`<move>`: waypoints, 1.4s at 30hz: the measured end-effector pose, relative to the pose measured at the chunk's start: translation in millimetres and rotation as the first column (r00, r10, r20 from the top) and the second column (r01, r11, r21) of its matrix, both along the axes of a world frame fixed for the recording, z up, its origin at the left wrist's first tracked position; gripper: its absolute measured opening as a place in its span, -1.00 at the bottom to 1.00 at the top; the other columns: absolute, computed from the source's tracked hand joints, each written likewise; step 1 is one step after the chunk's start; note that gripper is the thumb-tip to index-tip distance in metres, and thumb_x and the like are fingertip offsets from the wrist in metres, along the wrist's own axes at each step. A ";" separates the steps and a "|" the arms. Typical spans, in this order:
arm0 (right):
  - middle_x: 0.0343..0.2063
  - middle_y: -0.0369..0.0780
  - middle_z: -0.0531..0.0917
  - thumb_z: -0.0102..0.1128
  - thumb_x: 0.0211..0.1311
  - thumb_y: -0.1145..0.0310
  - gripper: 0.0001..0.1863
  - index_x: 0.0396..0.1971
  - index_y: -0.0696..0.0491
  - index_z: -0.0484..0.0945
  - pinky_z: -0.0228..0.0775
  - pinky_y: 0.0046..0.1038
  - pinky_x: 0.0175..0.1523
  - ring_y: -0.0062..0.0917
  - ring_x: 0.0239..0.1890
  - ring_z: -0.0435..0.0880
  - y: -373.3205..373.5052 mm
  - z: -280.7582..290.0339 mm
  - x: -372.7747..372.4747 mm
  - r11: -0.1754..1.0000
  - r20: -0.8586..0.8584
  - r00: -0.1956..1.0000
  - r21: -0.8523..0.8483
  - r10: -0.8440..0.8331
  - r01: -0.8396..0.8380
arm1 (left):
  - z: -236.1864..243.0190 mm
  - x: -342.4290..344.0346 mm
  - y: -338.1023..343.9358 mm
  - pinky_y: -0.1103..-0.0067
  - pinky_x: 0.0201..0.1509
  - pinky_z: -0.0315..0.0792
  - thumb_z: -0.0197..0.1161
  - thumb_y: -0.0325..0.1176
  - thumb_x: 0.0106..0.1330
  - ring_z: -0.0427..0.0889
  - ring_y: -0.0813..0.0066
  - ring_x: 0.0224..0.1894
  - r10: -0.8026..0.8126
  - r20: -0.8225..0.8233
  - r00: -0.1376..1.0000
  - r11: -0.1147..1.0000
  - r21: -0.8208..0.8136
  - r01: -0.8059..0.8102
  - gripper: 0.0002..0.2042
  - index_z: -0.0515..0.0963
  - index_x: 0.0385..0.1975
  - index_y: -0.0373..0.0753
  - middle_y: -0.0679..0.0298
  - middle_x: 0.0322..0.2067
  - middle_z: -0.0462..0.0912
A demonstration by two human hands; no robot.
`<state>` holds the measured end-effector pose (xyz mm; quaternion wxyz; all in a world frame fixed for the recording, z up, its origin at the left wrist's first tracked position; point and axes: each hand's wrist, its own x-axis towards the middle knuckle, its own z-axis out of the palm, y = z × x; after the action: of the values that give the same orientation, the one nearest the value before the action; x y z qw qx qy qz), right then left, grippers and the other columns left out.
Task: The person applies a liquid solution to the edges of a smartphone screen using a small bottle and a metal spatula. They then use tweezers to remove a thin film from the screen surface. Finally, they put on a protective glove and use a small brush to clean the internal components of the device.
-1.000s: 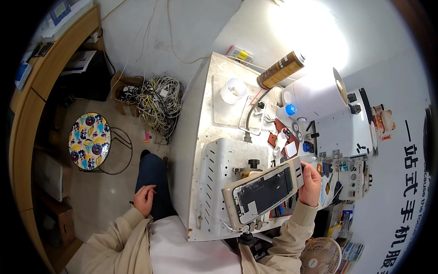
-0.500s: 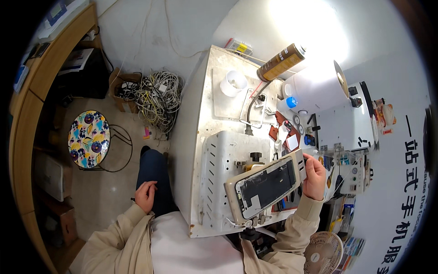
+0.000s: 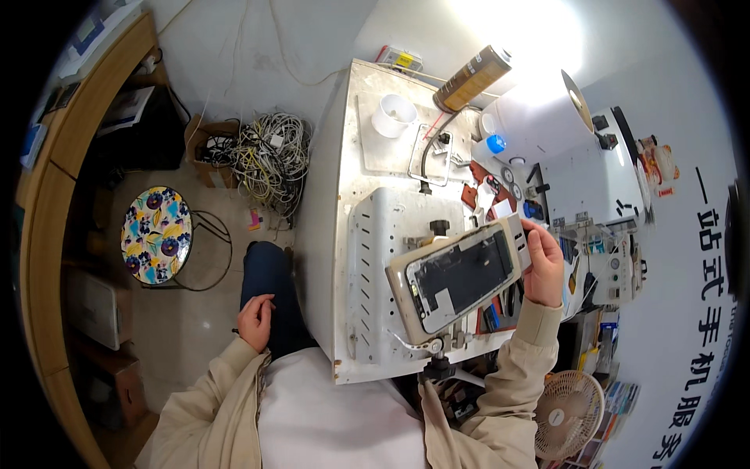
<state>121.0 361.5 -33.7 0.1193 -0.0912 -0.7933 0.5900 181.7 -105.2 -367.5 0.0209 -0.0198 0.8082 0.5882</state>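
Note:
A smartphone with its dark inside showing (image 3: 465, 273) lies tilted on a beige plate (image 3: 402, 293). That plate stands on a swivelling clamp mount (image 3: 439, 366) at the front edge of the bench. At the phone's far right end, my right hand (image 3: 544, 264) is closed on a thin light-grey slotted plate (image 3: 517, 242); its thumb lies on top and the other fingers are partly hidden. My left hand (image 3: 256, 322) rests by my thigh, away from the bench, fingers loosely stretched and holding nothing that I can see.
Behind the phone sits a silver vented metal box (image 3: 375, 258). Farther back are a white cup (image 3: 394, 116), a brown spray can (image 3: 473, 78) and a blue-capped bottle (image 3: 491, 146). Small tools crowd the right side. A fan (image 3: 569, 414) and a flowered stool (image 3: 156, 234) stand on either side.
The view has shifted, so the bench sits higher in the picture. My right hand still grips the slotted plate at the phone's end; my left hand stays by my thigh.

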 end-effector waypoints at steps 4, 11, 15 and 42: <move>-0.04 -0.27 0.79 0.17 0.67 0.21 -0.62 0.22 0.16 0.66 0.56 -0.64 -0.07 -0.71 -0.10 0.74 -8.0 3.6 -0.3 0.993 0.000 0.999 -0.106 0.049 -0.049 | -1.6 0.7 1.1 0.52 -0.29 0.53 0.17 -0.46 0.60 0.67 0.44 -0.38 0.022 -0.038 0.999 0.999 0.028 -0.020 -0.82 0.71 -0.01 -0.29 0.19 -0.32 0.73; -0.22 -0.37 0.80 0.18 0.67 0.18 -0.63 0.18 0.12 0.70 0.39 -0.72 -0.38 -0.83 -0.36 0.66 -12.0 3.8 -2.1 0.997 0.012 1.000 -0.073 -0.013 0.014 | -5.6 2.5 0.4 0.55 -0.40 0.45 0.17 -0.45 0.60 0.57 0.56 -0.51 0.018 -0.043 0.999 0.999 0.044 -0.016 -0.82 0.71 -0.01 -0.29 0.24 -0.32 0.72; -0.26 -0.40 0.77 0.18 0.67 0.17 -0.64 0.17 0.12 0.70 0.24 -0.71 -0.45 -0.86 -0.43 0.55 -19.9 6.6 -3.1 0.998 0.010 1.000 -0.051 -0.024 0.025 | -20.3 3.1 -1.7 0.65 -0.51 0.36 0.15 -0.41 0.65 0.48 0.70 -0.56 -0.002 -0.111 0.994 0.999 0.053 0.007 -0.80 0.69 0.04 -0.29 0.30 -0.28 0.70; -0.20 -0.29 0.81 0.24 0.62 0.14 -0.66 0.07 0.08 0.76 0.77 -0.54 -0.20 -0.67 -0.25 0.81 -17.6 -3.5 -4.8 0.990 -0.024 0.999 -0.140 -0.035 0.032 | 271.1 -42.9 70.1 0.62 -0.25 0.54 0.34 -0.55 0.42 0.64 0.55 -0.32 -0.461 -0.428 0.778 0.781 0.222 0.584 -0.76 0.67 0.05 -0.33 0.18 -0.14 0.72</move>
<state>116.2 344.0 -37.1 0.1331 -0.1048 -0.7468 0.6431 138.8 -35.1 -96.4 0.0449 0.3176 0.6560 0.6832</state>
